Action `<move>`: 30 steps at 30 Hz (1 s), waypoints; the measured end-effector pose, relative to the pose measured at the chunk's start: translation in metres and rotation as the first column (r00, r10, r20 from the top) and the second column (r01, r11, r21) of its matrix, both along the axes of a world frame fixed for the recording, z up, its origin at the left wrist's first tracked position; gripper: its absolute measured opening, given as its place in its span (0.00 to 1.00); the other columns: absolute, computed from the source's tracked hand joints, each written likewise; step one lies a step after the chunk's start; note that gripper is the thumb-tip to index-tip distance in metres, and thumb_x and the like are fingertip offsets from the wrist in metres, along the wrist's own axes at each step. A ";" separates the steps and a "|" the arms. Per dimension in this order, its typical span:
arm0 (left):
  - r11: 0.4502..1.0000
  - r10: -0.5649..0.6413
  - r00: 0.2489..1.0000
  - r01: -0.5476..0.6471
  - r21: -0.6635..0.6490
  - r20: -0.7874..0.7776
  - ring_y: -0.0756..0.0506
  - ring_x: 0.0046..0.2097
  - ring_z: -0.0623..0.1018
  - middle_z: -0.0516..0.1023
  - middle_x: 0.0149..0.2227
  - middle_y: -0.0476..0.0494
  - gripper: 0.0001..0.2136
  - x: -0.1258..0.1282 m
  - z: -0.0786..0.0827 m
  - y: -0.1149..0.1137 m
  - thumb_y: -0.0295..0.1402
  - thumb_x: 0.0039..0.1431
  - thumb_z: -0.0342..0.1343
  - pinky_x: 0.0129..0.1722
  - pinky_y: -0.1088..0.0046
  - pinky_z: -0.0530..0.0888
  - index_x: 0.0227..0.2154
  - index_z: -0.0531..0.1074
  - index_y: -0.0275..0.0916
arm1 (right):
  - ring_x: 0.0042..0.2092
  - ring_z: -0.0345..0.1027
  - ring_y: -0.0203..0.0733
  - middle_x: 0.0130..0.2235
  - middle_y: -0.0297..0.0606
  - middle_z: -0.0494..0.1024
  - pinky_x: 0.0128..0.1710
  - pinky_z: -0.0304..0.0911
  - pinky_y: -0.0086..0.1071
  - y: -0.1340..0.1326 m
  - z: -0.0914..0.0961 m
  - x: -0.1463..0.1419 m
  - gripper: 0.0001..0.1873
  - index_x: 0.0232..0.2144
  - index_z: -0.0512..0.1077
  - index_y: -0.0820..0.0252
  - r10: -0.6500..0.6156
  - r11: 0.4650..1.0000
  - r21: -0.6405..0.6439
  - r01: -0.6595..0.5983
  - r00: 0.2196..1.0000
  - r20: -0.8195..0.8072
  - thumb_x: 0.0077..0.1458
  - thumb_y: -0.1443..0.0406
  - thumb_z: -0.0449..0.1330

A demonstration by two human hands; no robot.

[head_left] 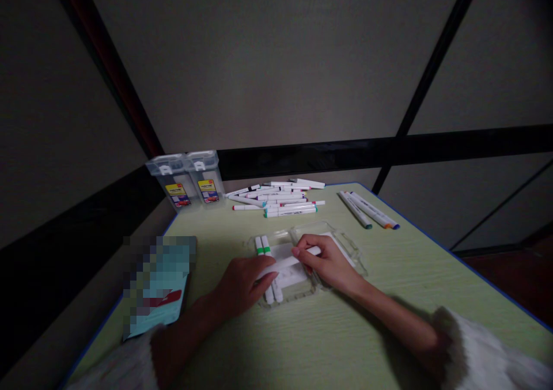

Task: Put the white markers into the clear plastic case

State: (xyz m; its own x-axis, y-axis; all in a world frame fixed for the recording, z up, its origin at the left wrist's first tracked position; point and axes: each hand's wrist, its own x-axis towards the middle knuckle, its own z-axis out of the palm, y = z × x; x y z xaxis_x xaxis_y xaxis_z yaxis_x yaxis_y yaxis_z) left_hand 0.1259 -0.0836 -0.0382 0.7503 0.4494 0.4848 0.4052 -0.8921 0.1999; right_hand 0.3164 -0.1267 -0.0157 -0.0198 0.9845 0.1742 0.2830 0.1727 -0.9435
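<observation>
A white marker (286,262) is held crosswise between my two hands, above an opened clear plastic case (305,291). My left hand (248,280) pinches its left end between thumb and fingers. At the other end, the fingers of my right hand (326,259) close round it. Two white markers with green bands (262,246) lie side by side in the left half of the case, partly covered by my left hand. White paper (283,252) shows inside the case beneath the held marker.
Many loose markers (285,197) lie in a heap at the table's far side. A few thicker markers (367,208) rest at the right. Two lidded clear boxes (207,182) stand at the back left. A teal flat package (162,286) lies left of my left arm. Behind the table (432,298) rises a wall.
</observation>
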 end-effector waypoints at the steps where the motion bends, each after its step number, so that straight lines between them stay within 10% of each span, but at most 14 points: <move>1: 1.000 0.001 1.000 -0.001 0.006 0.005 0.50 0.24 0.75 0.76 0.25 0.46 0.08 0.000 0.000 0.000 0.34 0.57 0.46 0.24 0.78 0.68 0.31 0.67 0.36 | 0.19 0.53 0.30 0.16 0.29 0.61 0.17 0.50 0.24 0.000 0.000 0.000 0.16 0.16 0.62 0.61 0.000 1.000 -0.003 0.000 1.000 -0.003 0.46 0.57 0.55; 30: 0.999 -0.025 0.994 0.021 0.046 0.102 0.51 0.25 0.75 0.77 0.27 0.45 0.09 0.000 0.000 0.000 0.35 0.57 0.46 0.25 0.78 0.71 0.35 0.66 0.35 | 0.17 0.50 0.29 0.13 0.27 0.60 0.19 0.48 0.26 0.002 -0.001 0.000 0.19 0.14 0.62 0.61 -0.045 0.999 0.004 0.046 0.995 -0.090 0.44 0.53 0.57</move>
State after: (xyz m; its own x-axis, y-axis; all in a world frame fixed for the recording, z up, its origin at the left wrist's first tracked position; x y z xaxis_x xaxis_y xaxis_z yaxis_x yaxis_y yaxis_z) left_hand 0.1258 -0.0832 -0.0382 0.7054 0.4088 0.5790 0.3640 -0.9099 0.1989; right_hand 0.3162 -0.1251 -0.0168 0.0408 0.9830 0.1792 0.2046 0.1673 -0.9644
